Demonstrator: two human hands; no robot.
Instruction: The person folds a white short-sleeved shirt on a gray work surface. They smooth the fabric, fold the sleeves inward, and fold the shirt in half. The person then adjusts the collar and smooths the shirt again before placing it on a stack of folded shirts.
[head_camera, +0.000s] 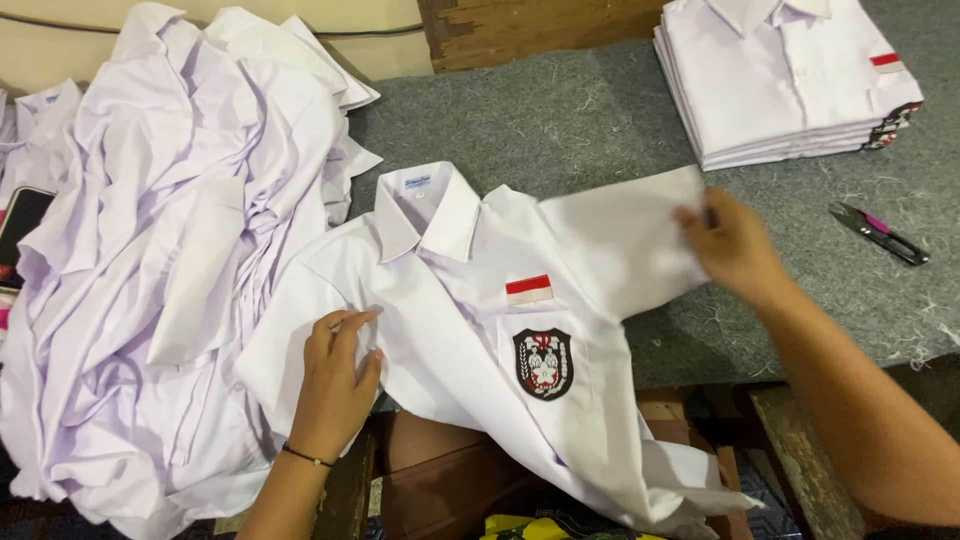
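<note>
at centre on grey table (600, 120): pressing soft, light white shirt (470, 300) flat with left hand (335, 385), fingers together; right hand (735, 245) pinching sleeve at 3 o'clock.

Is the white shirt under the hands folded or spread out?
Spread, unfolded: the shirt lies open-fronted, left hand pressing its front, right hand holding its sleeve outstretched.

view: single head cam
angle: steep down, facing forward over grey table (600, 120)
range: close, arm's reach
overlap: none
</note>
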